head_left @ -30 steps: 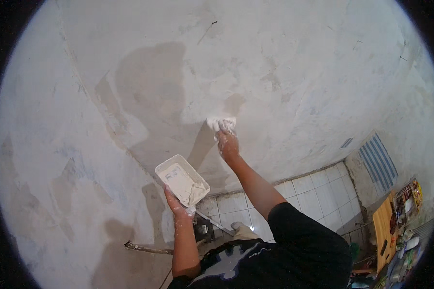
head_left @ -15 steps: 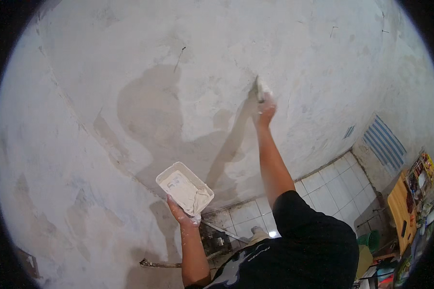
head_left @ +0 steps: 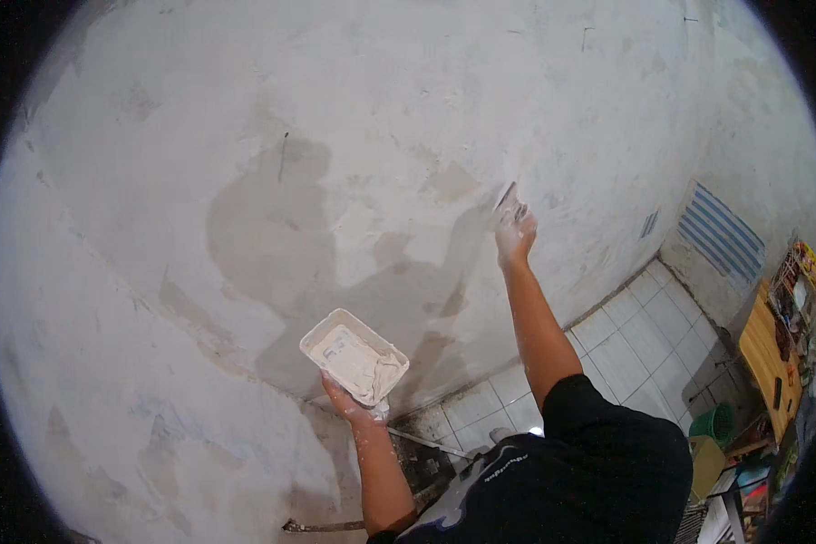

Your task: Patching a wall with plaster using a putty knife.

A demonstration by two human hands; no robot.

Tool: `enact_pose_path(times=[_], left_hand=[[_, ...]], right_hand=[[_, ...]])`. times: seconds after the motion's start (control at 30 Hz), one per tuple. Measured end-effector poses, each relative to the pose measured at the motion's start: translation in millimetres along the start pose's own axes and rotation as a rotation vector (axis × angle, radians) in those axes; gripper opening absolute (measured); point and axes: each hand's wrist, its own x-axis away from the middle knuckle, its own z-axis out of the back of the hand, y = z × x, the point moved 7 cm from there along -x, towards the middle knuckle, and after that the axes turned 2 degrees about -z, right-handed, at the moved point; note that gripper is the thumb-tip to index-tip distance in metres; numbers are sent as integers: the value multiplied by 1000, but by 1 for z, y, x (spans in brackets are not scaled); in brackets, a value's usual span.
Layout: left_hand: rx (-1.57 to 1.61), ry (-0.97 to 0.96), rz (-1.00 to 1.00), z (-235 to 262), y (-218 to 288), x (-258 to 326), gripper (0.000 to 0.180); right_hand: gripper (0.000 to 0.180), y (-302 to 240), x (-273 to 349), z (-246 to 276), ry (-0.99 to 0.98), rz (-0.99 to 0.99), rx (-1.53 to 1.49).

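My right hand [head_left: 517, 238] is closed around a putty knife [head_left: 506, 194], its blade at the wall [head_left: 408, 118]. White residue coats the fingers, and the handle is mostly hidden in the grip. Lower and to the left, my left hand [head_left: 354, 408] supports a white rectangular tub [head_left: 312, 339] from beneath, tilted so that its inside shows. Creamy putty [head_left: 358, 364] covers the tub's bottom, heaped thicker at the right end. The wall is pale and patchy, with a beige bare-looking patch [head_left: 452, 181] left of the knife.
A nail [head_left: 283, 156] sticks out of the wall. White floor tiles [head_left: 615, 328] run along its foot. At right are a blue-striped panel [head_left: 722, 234], a wooden board [head_left: 763, 363] with clutter beside it, and a green basket [head_left: 714, 422]. A dark bar [head_left: 326, 526] lies low at left.
My right hand has moved rightward along the wall with the putty knife, and the blade has turned. The view has shifted. The tub stays in my left hand, almost unmoved.
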Motion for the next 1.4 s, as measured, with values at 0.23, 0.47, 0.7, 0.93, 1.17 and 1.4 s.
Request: enact_pose_path(times=[0.23, 0.47, 0.7, 0.93, 1.17, 1.4], left_hand=[[-9, -44, -30, 0, 4, -2, 60], [-30, -93, -35, 5, 0, -4, 61], [9, -53, 108, 12, 1, -7, 60], [17, -107, 186, 17, -6, -11, 62], [68, -186, 158, 14, -3, -9, 61], [109, -205, 200, 9, -3, -9, 60]], right_hand=[[24, -88, 53, -48, 102, 272, 84], [22, -96, 163, -50, -437, 688, 18], [20, -50, 159, -23, -703, 715, 434], [15, -64, 132, -10, -184, 500, -116], [13, 1, 225, -35, -484, 665, 208], [20, 44, 178, -1, -501, 249, -137]])
